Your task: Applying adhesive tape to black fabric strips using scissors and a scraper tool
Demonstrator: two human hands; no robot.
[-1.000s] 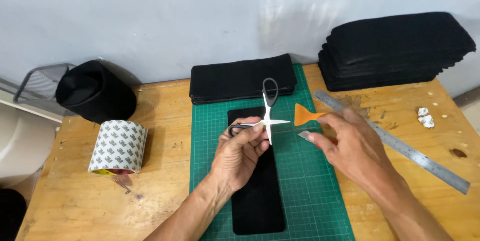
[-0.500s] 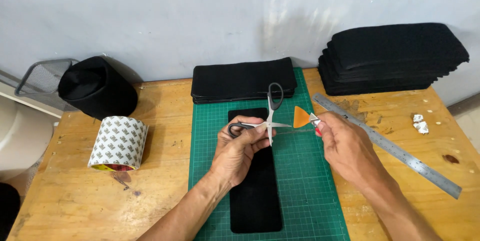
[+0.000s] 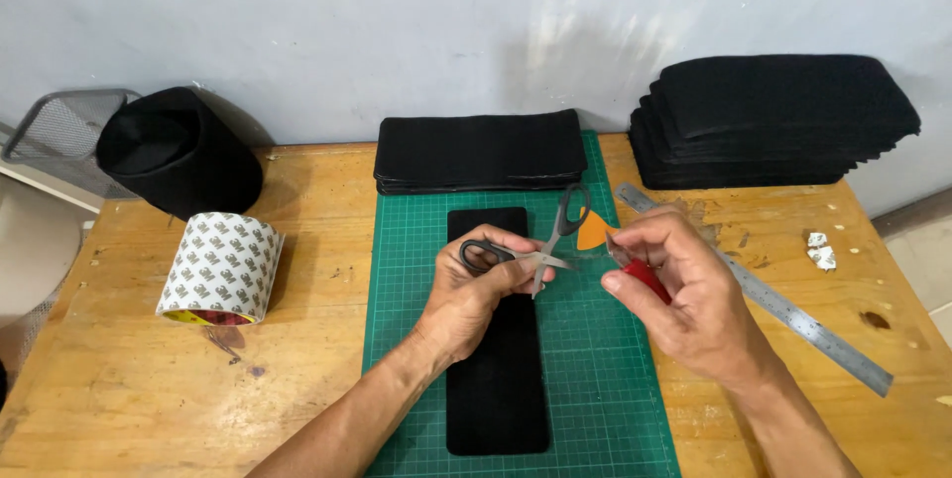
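The left hand (image 3: 476,285) grips open scissors (image 3: 540,245) over a black strip (image 3: 496,379) on the green mat (image 3: 605,389). The right hand (image 3: 679,290) pinches a red-handled tool (image 3: 645,275). A steel ruler (image 3: 783,304) and tape roll (image 3: 220,268) flank them on the worktop (image 3: 149,389).

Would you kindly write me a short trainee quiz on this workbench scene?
1. True or false: the left hand holds the scissors with blades open.
2. What lies flat on the green mat under the left hand? A) black strip B) steel ruler C) tape roll
3. Fill in: the right hand pinches a small ___ object beside an orange piece.

Key: 1 true. 2 A, the black strip; the ruler and tape roll lie on the wood. 3 red.
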